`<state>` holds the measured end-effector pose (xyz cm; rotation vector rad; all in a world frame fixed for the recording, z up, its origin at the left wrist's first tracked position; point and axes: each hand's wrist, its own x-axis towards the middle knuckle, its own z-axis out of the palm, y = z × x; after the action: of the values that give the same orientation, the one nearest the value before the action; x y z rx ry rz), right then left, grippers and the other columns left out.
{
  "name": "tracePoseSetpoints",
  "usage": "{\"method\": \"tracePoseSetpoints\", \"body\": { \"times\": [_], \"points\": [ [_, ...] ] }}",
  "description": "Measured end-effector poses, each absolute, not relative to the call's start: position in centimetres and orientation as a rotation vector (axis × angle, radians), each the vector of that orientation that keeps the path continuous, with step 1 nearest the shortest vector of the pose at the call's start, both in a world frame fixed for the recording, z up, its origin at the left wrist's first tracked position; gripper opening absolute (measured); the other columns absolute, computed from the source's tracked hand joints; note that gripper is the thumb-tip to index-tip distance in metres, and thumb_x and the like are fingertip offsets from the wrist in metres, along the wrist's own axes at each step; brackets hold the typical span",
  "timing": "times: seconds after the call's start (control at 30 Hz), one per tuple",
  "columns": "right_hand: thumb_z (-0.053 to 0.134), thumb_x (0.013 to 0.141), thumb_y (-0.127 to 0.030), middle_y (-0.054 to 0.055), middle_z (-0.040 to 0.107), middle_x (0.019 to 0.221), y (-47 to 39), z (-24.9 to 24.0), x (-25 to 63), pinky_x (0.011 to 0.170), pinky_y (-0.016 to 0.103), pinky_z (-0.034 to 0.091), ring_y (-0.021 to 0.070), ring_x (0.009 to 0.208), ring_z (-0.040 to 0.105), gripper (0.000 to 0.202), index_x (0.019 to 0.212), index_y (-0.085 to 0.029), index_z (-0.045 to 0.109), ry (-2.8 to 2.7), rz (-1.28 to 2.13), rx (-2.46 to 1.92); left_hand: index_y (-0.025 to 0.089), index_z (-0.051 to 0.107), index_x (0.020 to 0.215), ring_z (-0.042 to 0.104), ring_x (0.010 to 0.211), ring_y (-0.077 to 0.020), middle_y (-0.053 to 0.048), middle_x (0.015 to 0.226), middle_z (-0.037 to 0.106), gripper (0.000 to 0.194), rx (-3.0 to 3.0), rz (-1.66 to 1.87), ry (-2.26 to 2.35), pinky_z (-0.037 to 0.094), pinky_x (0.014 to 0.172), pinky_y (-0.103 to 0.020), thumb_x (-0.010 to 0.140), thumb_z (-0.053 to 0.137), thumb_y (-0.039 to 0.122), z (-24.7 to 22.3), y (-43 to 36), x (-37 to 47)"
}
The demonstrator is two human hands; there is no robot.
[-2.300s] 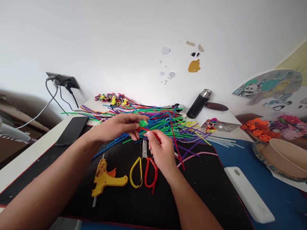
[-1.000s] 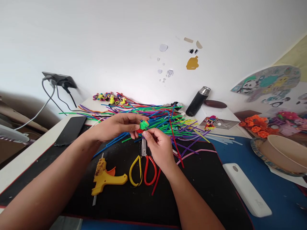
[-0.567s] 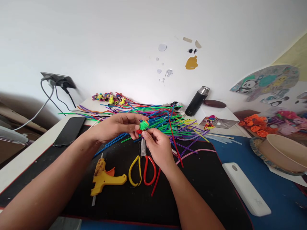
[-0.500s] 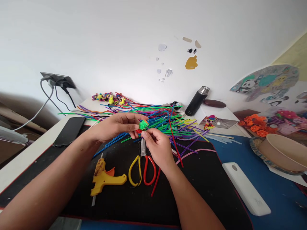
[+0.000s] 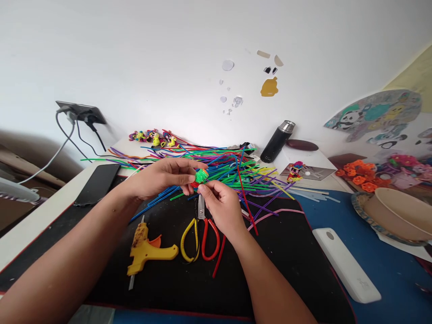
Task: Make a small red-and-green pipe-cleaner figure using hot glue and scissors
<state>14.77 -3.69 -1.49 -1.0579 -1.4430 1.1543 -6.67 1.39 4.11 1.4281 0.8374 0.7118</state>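
Between the fingers of my left hand [image 5: 168, 177] is a small pipe cleaner piece [image 5: 201, 175], green with red and orange parts. My right hand [image 5: 222, 202] is closed at its lower edge, thumb and forefinger pinched together there. Fingers cover part of the piece. Just below lie scissors [image 5: 201, 213] with one yellow and one red handle, their blade tips hidden behind my hands. A yellow glue gun [image 5: 146, 252] rests on the black mat [image 5: 270, 279] to the left. Behind my hands spreads a heap of coloured pipe cleaners [image 5: 229, 171].
A dark phone [image 5: 97, 184] lies at the left. Small fuzzy figures [image 5: 155, 138] sit at the back, another figure [image 5: 295, 172] at the right. A black flask [image 5: 278, 141] stands near the wall. Farther right are a white power bank [image 5: 347, 265] and a beige bowl [image 5: 405, 211].
Both hands stay almost in place around the pipe cleaner piece. The view has shifted very slightly; nothing else has visibly moved.
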Motion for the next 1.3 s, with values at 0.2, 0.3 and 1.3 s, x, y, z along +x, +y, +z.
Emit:
{"method": "tracePoseSetpoints", "body": {
  "times": [0.2,0.3,1.3],
  "points": [
    [0.072,0.098,-0.061,-0.005,0.050,0.060,-3.7,-1.8,14.8,0.051,0.027,0.034,0.0134,0.052,0.044,0.042,0.082,-0.023,0.068,-1.397,1.237,-1.032,0.020,0.085,0.129,0.075,0.075,-0.0185,-0.011,0.099,0.082,0.044,1.372,0.725,0.795,0.064,0.068,-0.025,0.088,0.093,0.032,4.0,1.2,-6.6],
    [0.074,0.097,-0.063,-0.006,0.050,0.059,-3.7,-1.6,14.8,0.050,0.027,0.033,0.0128,0.051,0.043,0.044,0.081,-0.023,0.067,-1.381,1.252,-1.014,0.019,0.085,0.127,0.075,0.071,-0.0175,-0.008,0.090,0.081,0.043,1.313,0.735,0.763,0.065,0.067,-0.024,0.086,0.095,0.030,4.2,1.0,-6.4],
    [0.084,0.082,-0.079,-0.007,0.048,0.057,-3.3,-1.5,14.8,0.043,0.024,0.022,0.0062,0.043,0.033,0.064,0.075,-0.020,0.060,-1.060,1.664,-0.706,0.017,0.084,0.121,0.082,0.071,-0.0157,-0.005,0.092,0.080,0.038,0.843,0.911,0.527,0.070,0.071,-0.020,0.084,0.093,0.010,3.9,-1.3,-3.2]
  ]
}}
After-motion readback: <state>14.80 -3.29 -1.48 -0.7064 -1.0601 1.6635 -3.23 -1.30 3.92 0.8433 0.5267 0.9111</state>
